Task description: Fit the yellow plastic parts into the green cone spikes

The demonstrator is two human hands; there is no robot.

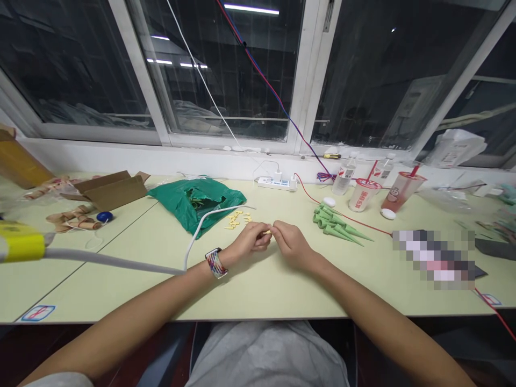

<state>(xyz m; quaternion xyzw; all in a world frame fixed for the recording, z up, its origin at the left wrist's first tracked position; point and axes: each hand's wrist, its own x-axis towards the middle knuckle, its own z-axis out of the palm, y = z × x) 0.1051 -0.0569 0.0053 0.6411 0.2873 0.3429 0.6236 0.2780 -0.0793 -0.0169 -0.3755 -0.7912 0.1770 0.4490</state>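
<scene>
My left hand (252, 240) and my right hand (291, 244) meet above the pale green table (258, 290), with their fingertips pinching a small yellow piece (267, 232) between them. Most of the piece is hidden by my fingers. Several similar yellow pieces (236, 219) lie just beyond my left hand, next to a green plastic bag (195, 204). A white cable (201, 231) curves over the table left of my left hand. Green cone-shaped tips (334, 224) lie in a cluster to the right of my right hand.
A white power strip (277, 184) stands at the back, near two plastic cups (365, 194) and bottles (343, 178). A cardboard box flap (109, 191) and tan rolled strips (74, 219) lie left. A red wire (350, 217) crosses the table right. Windows line the far side.
</scene>
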